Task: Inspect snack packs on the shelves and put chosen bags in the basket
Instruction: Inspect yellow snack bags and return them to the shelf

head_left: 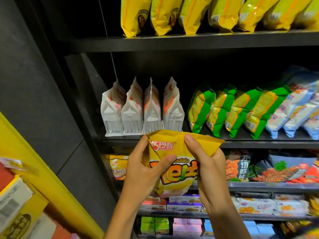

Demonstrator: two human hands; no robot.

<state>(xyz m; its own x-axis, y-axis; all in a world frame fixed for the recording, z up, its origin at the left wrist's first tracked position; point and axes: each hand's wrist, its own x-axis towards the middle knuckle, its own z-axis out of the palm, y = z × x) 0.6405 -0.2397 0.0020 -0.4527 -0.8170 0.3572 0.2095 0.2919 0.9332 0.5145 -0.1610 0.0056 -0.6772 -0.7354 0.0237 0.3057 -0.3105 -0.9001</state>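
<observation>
Holding a yellow potato-snack bag (174,163) up before the shelving, both hands are on it: inspection step, by my reading, not yet the placing step. Left hand (143,171) grips the bag's left side, thumb laid across the printed front, the other fingers (144,140) curled behind the left edge. Right hand (205,163) pinches the upper right part of the bag, thumb pressed on the front near the top seam, remaining fingers hidden behind the pack. Bag is upright, front face toward the camera, lifted clear of every shelf, level with the edge of the middle shelf (259,143). Behind it on that shelf: four white pouches (141,111) standing side on, then green bags (233,109) leaning, then pale blue bags (296,111) at far right. Top shelf carries a row of yellow bags (207,12). Below, orange-and-dark shrimp-chip packs (276,168) and boxed biscuits (184,203). Basket: not in view, so its position cannot be told. Judgement: front is being read; back panel unchecked. Next move likely calls for turning the pack over with both hands, or, if chosen, freeing one hand and lowering the bag toward wherever the basket hangs. Foil is slick and air-filled; a light pinch should suffice, squeezing risks crushing the contents.
</observation>
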